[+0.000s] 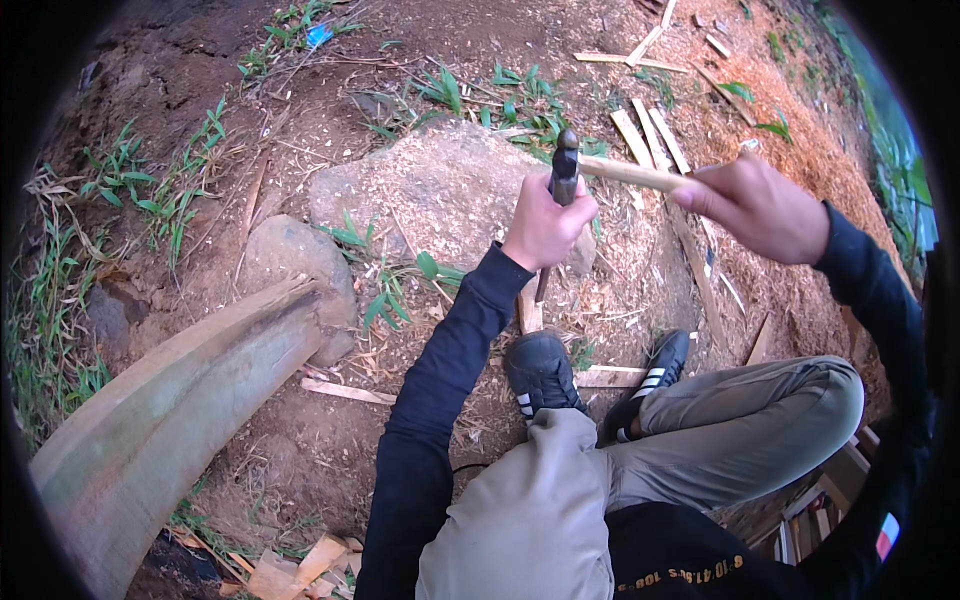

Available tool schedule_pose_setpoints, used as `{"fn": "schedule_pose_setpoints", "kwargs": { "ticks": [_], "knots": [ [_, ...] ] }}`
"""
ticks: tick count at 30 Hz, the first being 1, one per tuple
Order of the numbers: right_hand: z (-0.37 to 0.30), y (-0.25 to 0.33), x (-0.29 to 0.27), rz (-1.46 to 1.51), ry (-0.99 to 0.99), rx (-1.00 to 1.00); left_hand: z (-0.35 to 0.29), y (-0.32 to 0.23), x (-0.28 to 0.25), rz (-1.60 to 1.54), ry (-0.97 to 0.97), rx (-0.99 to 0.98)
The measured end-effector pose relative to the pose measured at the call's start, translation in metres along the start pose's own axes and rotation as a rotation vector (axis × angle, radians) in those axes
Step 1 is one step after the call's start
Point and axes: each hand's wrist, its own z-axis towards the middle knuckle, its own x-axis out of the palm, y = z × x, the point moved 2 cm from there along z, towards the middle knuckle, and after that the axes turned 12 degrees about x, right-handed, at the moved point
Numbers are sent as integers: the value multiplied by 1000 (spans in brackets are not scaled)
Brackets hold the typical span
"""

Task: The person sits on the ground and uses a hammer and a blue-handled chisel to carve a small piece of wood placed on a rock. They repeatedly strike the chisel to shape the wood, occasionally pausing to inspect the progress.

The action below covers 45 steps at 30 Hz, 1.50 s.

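Note:
My right hand (pixel 757 205) grips the pale wooden handle of a hammer (pixel 630 173). The hammer's dark head, rounded at its top end, stands just above my left fist. My left hand (pixel 548 228) is closed round a dark metal rod (pixel 543 285), whose lower end shows beneath the fist. That end is at a narrow strip of wood (pixel 530 308) in front of my shoe. Whether the hammer head touches the rod's top is hidden by my fingers.
A flat rock (pixel 420 180) lies ahead, a smaller rock (pixel 300 255) to its left. A thick curved timber (pixel 190 395) rises at the left. Wood strips (pixel 660 135) and sawdust (pixel 800 140) cover the right side. My shoes (pixel 543 370) are close below my hands.

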Motion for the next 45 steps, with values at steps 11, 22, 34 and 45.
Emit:
{"fn": "schedule_pose_setpoints", "kwargs": {
  "ticks": [11,22,34,45],
  "knots": [
    [-9,-23,3,819,-196,208,10,-36,24,500,-375,389],
    [-12,-33,10,1089,-119,298,43,-12,6,642,-431,329],
    [-15,-14,2,891,-168,167,37,-11,-13,682,-521,314],
    [-36,-29,16,875,-245,234,27,-5,-15,210,-359,229]
  ]
}}
